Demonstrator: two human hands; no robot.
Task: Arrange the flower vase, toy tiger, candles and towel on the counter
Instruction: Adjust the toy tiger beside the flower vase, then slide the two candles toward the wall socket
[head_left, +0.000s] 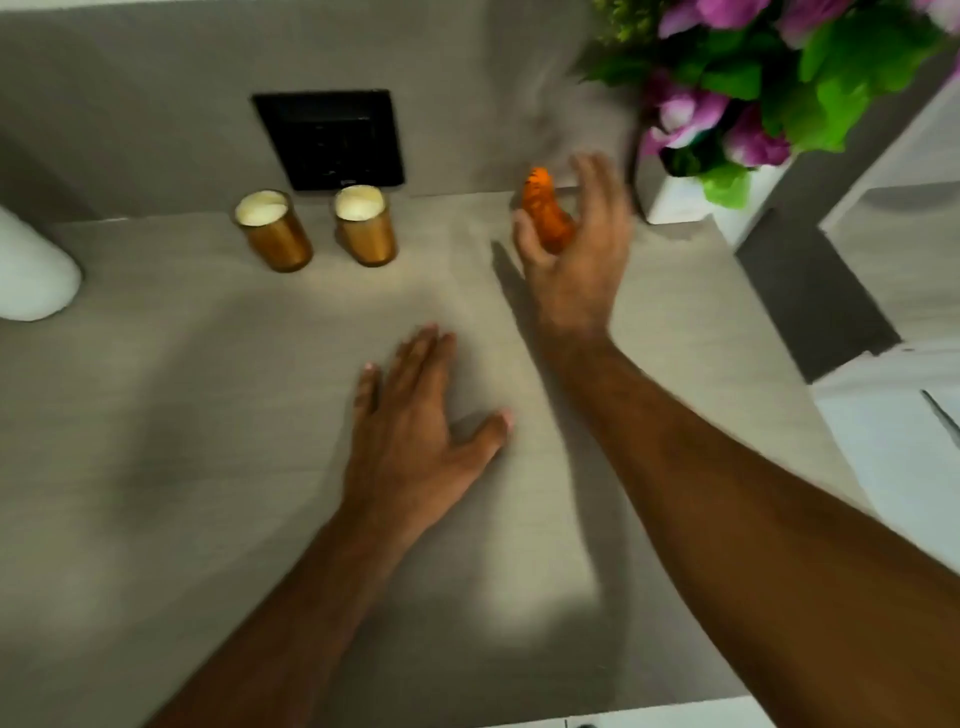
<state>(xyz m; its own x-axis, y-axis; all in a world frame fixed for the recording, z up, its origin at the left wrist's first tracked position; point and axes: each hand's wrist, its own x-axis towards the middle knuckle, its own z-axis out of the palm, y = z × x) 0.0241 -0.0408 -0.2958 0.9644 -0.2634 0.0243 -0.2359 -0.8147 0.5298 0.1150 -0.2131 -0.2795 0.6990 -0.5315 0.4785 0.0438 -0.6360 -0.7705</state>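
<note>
The right hand (574, 249) is curling loosely around the orange toy tiger (545, 213), beside the white flower vase (675, 200) at the counter's (208, 415) back edge. The left hand (415, 431) is lying flat, fingers spread, on bare counter nearer the front; two gold candles (317, 228) are standing further left of the vase.

One head-worn camera — looking steeply down, close over the counter (208, 415).
</note>
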